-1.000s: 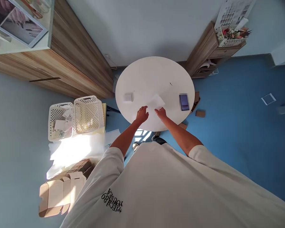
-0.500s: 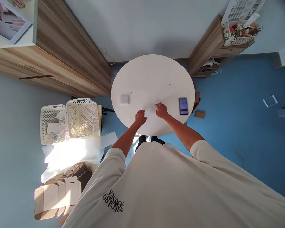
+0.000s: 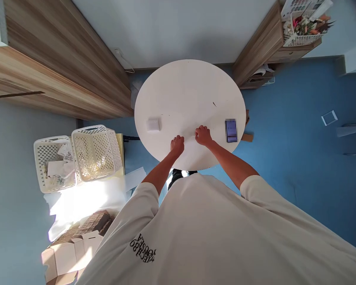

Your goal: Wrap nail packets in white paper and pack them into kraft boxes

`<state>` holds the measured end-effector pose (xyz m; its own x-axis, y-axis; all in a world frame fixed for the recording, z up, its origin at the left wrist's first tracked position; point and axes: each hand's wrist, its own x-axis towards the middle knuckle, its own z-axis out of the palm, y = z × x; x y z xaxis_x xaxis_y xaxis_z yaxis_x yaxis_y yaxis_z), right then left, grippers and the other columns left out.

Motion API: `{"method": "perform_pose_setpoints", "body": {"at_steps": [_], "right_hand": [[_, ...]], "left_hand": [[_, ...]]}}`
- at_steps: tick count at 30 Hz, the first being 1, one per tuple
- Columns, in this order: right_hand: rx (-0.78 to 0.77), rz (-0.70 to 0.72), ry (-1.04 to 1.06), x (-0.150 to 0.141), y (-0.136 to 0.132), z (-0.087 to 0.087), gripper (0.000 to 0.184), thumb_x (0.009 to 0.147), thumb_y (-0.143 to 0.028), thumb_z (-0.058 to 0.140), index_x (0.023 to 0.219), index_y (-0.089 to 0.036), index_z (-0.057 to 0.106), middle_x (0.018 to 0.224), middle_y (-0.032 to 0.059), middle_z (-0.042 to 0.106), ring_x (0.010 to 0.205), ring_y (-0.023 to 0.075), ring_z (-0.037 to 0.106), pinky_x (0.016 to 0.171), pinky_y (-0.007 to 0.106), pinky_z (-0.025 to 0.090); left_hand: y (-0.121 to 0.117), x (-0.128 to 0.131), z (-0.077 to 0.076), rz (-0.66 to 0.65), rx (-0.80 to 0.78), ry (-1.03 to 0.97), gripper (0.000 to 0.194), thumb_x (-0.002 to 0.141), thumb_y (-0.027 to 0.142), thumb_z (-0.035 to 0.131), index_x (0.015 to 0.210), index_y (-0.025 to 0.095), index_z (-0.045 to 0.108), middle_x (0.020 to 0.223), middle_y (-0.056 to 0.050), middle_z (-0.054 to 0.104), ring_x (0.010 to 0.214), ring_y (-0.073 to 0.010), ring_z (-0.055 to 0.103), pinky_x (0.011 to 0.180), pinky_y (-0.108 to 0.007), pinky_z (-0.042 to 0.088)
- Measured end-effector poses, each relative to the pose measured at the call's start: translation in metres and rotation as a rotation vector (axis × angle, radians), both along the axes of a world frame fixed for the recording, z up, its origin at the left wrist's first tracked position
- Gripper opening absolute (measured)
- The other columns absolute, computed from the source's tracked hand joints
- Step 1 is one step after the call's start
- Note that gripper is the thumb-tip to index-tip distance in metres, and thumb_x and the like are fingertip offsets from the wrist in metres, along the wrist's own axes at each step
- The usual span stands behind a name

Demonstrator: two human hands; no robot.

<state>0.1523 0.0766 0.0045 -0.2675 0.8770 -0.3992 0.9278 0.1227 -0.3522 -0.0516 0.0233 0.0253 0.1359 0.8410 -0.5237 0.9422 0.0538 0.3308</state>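
The left hand (image 3: 177,145) and right hand (image 3: 203,135) sit just apart by the round white table's (image 3: 180,83) near edge, fingers curled together, holding nothing visible

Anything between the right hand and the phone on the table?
Nothing visible. Only the round white tabletop lies between the right hand and the phone, which sits near the table's edge.
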Motion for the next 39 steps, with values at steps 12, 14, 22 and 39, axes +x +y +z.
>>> {"method": "perform_pose_setpoints", "body": {"at_steps": [12,14,22,39], "right_hand": [[0.320,-0.116,0.180,0.032,-0.026,0.061,0.018,0.083,-0.010,0.055,0.094,-0.024,0.057,0.117,0.0121,0.066,0.110,0.0303,0.054,0.096,0.043,0.040],[0.343,-0.089,0.199,0.032,-0.043,0.061,0.018,0.083,-0.010,0.055,0.096,-0.024,0.057,0.125,0.0132,0.065,0.113,0.0307,0.055,0.097,0.043,0.041],[0.233,0.083,0.323,-0.011,-0.086,0.033,0.018,0.087,-0.009,0.053,0.096,-0.024,0.058,0.132,0.0129,0.064,0.113,0.0292,0.060,0.094,0.041,0.046],[-0.034,-0.533,0.036,0.025,-0.062,0.009,0.047,0.100,-0.022,0.039,0.145,-0.024,0.056,0.146,0.0157,0.059,0.130,0.0276,0.061,0.102,0.044,0.054]], "left_hand": [[0.079,0.032,0.069,-0.194,0.364,-0.179,0.030,0.097,0.003,0.043,0.112,0.020,0.062,0.119,-0.013,0.065,0.102,-0.0260,0.065,0.089,-0.041,0.053],[0.078,0.027,0.069,-0.252,0.391,-0.252,0.027,0.096,0.005,0.045,0.111,0.020,0.063,0.122,-0.013,0.064,0.104,-0.0261,0.064,0.092,-0.042,0.053],[0.050,-0.024,0.031,-0.203,0.299,-0.164,0.044,0.086,-0.001,0.046,0.118,0.021,0.066,0.130,-0.014,0.065,0.119,-0.0290,0.065,0.106,-0.048,0.051],[-0.008,0.012,-0.008,-0.285,0.055,-0.080,0.064,0.094,0.015,0.047,0.158,0.020,0.043,0.161,-0.018,0.050,0.150,-0.0341,0.045,0.117,-0.052,0.042]]}}
